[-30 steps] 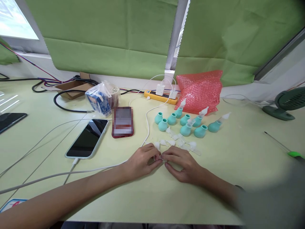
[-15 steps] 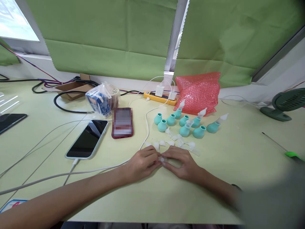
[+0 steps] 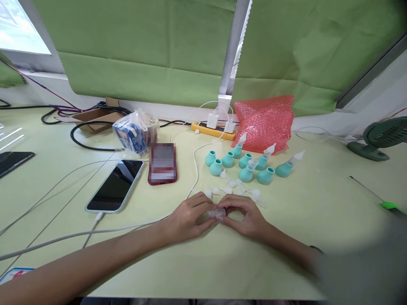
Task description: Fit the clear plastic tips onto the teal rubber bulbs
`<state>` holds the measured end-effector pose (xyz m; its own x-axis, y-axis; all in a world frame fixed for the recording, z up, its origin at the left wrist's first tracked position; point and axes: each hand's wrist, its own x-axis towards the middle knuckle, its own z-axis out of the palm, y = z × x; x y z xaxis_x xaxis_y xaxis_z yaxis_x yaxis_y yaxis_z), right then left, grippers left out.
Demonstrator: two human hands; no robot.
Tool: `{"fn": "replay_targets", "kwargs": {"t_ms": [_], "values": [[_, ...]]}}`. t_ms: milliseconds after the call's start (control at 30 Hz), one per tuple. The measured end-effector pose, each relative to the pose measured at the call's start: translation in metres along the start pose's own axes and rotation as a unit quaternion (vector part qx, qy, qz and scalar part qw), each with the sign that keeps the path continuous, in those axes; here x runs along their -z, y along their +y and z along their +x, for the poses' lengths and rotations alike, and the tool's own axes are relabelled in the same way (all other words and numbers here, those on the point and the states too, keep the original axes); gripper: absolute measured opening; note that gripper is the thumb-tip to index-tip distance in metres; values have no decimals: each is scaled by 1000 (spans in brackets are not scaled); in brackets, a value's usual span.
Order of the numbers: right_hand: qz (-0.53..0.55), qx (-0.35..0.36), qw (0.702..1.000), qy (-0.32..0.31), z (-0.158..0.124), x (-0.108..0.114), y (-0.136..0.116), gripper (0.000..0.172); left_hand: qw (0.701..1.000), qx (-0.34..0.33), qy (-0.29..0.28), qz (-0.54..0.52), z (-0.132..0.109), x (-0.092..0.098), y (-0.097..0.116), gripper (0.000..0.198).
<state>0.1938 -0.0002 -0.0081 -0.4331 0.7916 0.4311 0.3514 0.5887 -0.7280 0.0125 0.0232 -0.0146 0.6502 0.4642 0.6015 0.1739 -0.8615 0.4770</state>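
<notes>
A small translucent plastic tube piece lies between my two hands just above the table. The fingertips of my left hand are closed on one end. My right hand pinches its other end with thumb and fingers. Just beyond my fingers, several loose clear and white plastic tips are scattered. Behind them stand several teal rubber bulbs; one is an open-necked bulb, and another bulb carries a clear pointed tip.
A red bubble-wrap pouch and a yellow power strip lie at the back. On the left are a charging phone, a dark red phone and a bagged blue box. A green-handled screwdriver and a green fan are right.
More of the tube piece now shows between my hands, lying lengthwise. My right hand has shifted slightly to the right, and my left fingers have opened out a little around the piece.
</notes>
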Motion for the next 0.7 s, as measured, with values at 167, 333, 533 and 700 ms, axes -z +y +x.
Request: {"fn": "replay_targets", "kwargs": {"t_ms": [167,333,533,700], "values": [[-129,101,986,8,0,6,1,29,1000,25,8,17,-2,-3,-2,10],[-402,222,866,199,8,54,21,37,996,84,4,27,-1,-2,-3,4],[-595,3,747,296,14,105,43,19,987,152,50,27,2,2,2,20],[-588,-230,762,144,12,102,48,20,969,221,107,-31,4,1,-1,27]]}}
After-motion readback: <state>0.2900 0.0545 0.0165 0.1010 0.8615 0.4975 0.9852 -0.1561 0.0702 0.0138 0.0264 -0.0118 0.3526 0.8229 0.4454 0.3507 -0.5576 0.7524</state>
